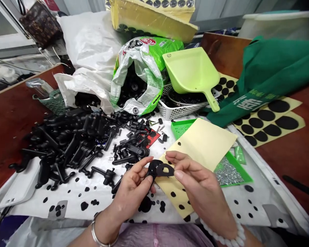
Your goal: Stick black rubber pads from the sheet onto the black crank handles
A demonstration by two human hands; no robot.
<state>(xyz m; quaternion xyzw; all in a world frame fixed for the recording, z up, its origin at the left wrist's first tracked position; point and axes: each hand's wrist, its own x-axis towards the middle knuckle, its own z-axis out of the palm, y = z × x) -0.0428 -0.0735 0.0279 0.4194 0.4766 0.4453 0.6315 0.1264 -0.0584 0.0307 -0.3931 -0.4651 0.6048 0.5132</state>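
Note:
My left hand (136, 181) is closed around a black plastic part (151, 168), with thumb and fingers on its rim. Between the thumb and fingertips of my right hand (201, 185) is a thin black pad (164, 169) with a cut-out in it. The pad lies over or against the right side of the plastic part; whether it touches all along I cannot tell. Under my hands lies a yellowish backing sheet (179, 202) with several black dots. Another yellowish sheet (206, 140) rests on a green tray (243, 168) of small metal screws (228, 171).
A heap of black plastic arms (74, 140) covers the left side. Behind stand an open green-and-white bag (146, 82) of black parts, a white basket (177, 111) and a lime dustpan (193, 72). At right are a green cloth bag (278, 72) and round-pad sheets (270, 120).

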